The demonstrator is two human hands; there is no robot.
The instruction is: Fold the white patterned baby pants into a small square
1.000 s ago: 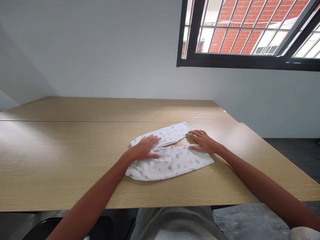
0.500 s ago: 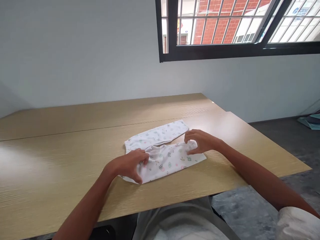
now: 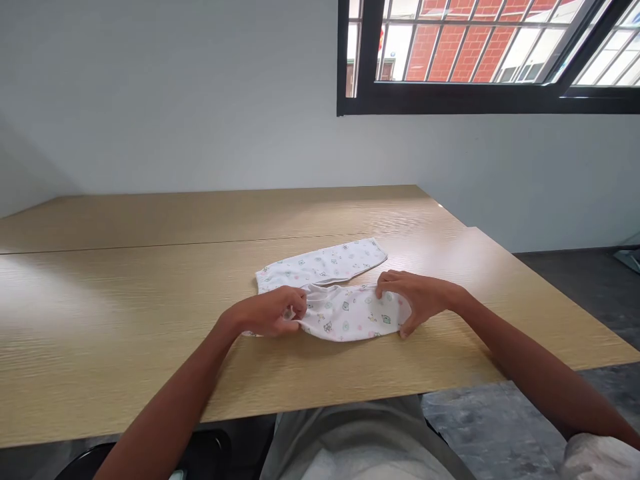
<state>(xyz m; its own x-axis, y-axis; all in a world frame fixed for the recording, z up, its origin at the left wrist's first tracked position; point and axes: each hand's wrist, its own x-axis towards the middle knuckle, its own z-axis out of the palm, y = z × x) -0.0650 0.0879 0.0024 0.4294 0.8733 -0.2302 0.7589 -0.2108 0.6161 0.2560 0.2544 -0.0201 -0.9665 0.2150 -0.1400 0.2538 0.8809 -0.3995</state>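
A small white garment (image 3: 330,263) printed with little coloured shapes lies on a light wooden table (image 3: 125,300). Its far part rests flat on the wood, pointing right. Its near part (image 3: 350,312) is raised off the table between my hands. My left hand (image 3: 273,312) pinches the left end of that near part. My right hand (image 3: 417,299) grips its right end, fingers curled around the cloth.
The table's right edge drops to a dark floor (image 3: 575,280). A grey wall stands behind, with a black-framed window (image 3: 480,100) at upper right. A black chair seat (image 3: 210,453) shows below the front edge, beside my lap.
Both hands went from resting flat on the garment to gripping the ends of its near part, which has risen off the table.
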